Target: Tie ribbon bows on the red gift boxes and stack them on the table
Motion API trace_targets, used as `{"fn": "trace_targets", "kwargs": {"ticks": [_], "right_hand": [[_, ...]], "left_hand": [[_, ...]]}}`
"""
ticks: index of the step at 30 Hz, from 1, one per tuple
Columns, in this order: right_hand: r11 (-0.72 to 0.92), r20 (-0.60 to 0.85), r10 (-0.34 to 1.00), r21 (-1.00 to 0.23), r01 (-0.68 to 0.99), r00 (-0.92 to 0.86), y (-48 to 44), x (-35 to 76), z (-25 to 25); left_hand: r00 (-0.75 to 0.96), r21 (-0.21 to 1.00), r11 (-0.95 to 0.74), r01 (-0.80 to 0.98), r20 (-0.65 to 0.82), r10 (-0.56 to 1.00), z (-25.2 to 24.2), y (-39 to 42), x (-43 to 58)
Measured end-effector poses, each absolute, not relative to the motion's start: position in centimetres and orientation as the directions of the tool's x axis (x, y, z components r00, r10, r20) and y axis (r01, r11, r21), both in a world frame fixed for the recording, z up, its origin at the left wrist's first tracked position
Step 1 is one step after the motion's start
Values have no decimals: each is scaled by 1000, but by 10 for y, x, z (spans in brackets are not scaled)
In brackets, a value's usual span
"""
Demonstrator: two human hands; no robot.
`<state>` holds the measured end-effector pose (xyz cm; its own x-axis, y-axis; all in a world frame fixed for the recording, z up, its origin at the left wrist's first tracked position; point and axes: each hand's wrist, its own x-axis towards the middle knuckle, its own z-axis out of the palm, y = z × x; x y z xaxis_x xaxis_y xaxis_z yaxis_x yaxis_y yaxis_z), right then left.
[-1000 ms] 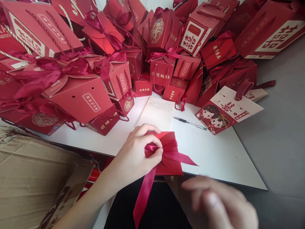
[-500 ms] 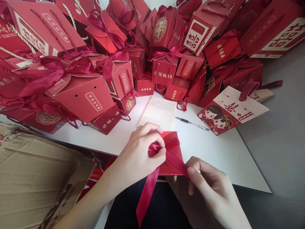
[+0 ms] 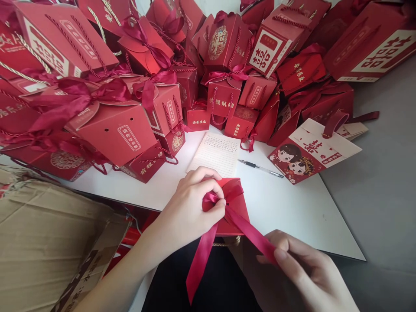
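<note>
A red gift box (image 3: 238,212) sits at the table's near edge, with gold cord showing under its front. A dark pink satin ribbon (image 3: 250,232) crosses its top. With thumb and forefinger, my left hand (image 3: 198,203) pinches the ribbon's loop above the middle of the lid. One tail of the ribbon hangs down below the left hand over my dark clothing. To the lower right, my right hand (image 3: 302,264) is closed on the other tail, which runs taut from the lid.
Red gift boxes (image 3: 224,41) with ribbons and cords are piled across the table's back. A written notepad (image 3: 216,154), a pen (image 3: 260,168) and a white-and-red illustrated box (image 3: 308,151) lie nearer. At left stands a cardboard box (image 3: 48,242); the white table (image 3: 325,216) ends at right.
My right hand has moved right and down, and a longer stretch of ribbon tail now shows between it and the lid. My left hand keeps its pinch almost in place.
</note>
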<state>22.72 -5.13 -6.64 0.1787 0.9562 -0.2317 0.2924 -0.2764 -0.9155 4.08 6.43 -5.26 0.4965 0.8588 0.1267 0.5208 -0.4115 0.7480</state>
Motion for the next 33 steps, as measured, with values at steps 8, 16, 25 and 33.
{"fn": "trace_targets", "kwargs": {"ticks": [8, 16, 25, 33], "right_hand": [[-83, 75, 966, -818, 570, 248, 11, 233, -53], [-22, 92, 986, -760, 649, 141, 39, 200, -50], [-81, -39, 976, -979, 189, 216, 11, 194, -71], [-72, -92, 947, -994, -77, 307, 7, 185, -83]], "left_hand": [[293, 855, -347, 386, 243, 925, -59, 65, 32], [218, 741, -266, 617, 163, 962, -55, 58, 29], [118, 892, -76, 447, 25, 993, -65, 41, 36], [60, 895, -49, 444, 25, 998, -67, 38, 39]]}}
